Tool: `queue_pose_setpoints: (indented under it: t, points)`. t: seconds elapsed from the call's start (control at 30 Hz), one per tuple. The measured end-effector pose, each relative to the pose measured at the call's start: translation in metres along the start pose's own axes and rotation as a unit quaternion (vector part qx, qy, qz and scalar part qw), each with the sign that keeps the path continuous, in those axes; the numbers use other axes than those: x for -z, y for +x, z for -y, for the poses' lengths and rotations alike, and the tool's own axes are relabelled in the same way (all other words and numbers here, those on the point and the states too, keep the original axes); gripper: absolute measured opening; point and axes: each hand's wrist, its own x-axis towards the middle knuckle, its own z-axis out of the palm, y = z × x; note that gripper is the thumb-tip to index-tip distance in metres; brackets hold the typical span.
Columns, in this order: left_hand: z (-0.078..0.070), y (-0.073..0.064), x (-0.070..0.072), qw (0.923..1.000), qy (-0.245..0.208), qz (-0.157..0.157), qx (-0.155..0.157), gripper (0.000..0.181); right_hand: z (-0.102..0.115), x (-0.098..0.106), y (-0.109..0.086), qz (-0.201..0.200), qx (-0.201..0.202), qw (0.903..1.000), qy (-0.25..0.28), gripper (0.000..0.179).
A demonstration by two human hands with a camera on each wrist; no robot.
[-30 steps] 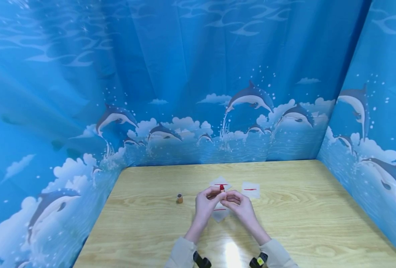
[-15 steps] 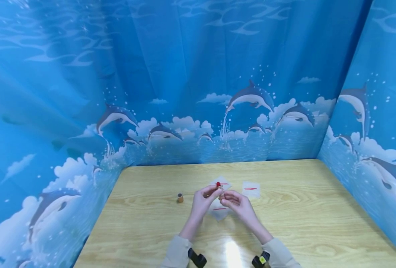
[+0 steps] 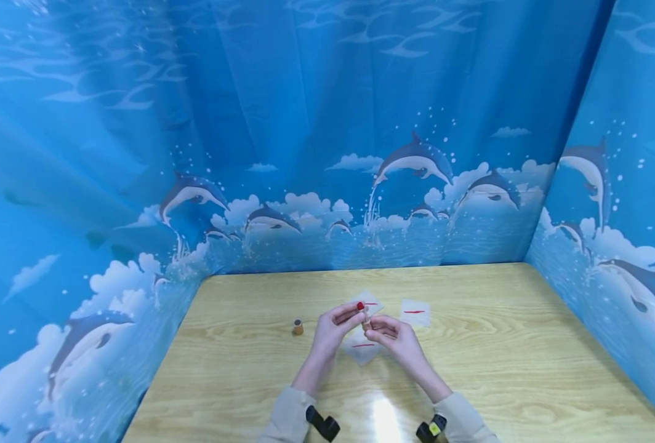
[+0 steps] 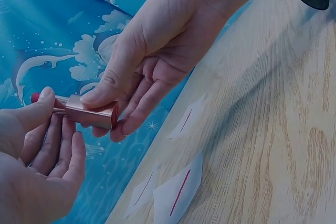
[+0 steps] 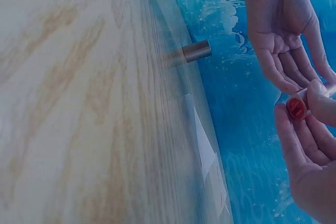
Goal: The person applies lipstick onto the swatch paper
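Observation:
Both hands hold one open lipstick, its red tip (image 3: 361,306) pointing up and slightly left in the head view. My left hand (image 3: 329,335) pinches the narrow upper part just under the tip, thumb on one side and fingers on the other. Lower down, my right hand (image 3: 399,341) grips the rose-gold lipstick base (image 4: 100,117) between thumb and fingers. A round red label (image 5: 296,108) shows on the end of that base in the right wrist view. The lipstick's cap (image 3: 298,328) stands on the table left of the hands.
Three white paper pieces lie on the wooden table (image 3: 499,344), each with a red streak: a right sheet (image 3: 423,318), a near sheet (image 3: 363,354) and a partly hidden far sheet (image 3: 369,298). A blue dolphin-print curtain (image 3: 305,154) surrounds the table's back and sides.
The left hand has shifted slightly left, its forearm swinging left, and the red tip has tilted left. More of the lipstick's middle shows between the hands. The right hand has barely moved.

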Motion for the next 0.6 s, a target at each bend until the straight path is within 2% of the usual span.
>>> queue_pose_setpoints:
  t: [0.17,0.27,0.5,0.6]
  points:
    - [-0.001,-0.001,0.0,1.0,0.006,-0.001,0.001,0.037,0.0,-0.001,0.0,-0.009,-0.007,0.9999,0.002,0.034]
    - [-0.002,-0.001,-0.002,0.9999,0.007,-0.012,0.003,0.035,0.0,-0.002,0.0,-0.019,-0.01,0.9998,0.005,0.031]
    - [-0.002,-0.004,-0.008,0.9989,0.005,-0.043,-0.018,0.03,0.0,-0.007,-0.002,-0.046,0.005,0.9988,0.019,0.025]
    - [-0.002,-0.004,-0.01,0.9984,0.002,-0.054,-0.014,0.03,0.001,-0.008,-0.002,-0.065,0.014,0.9976,0.018,0.024]
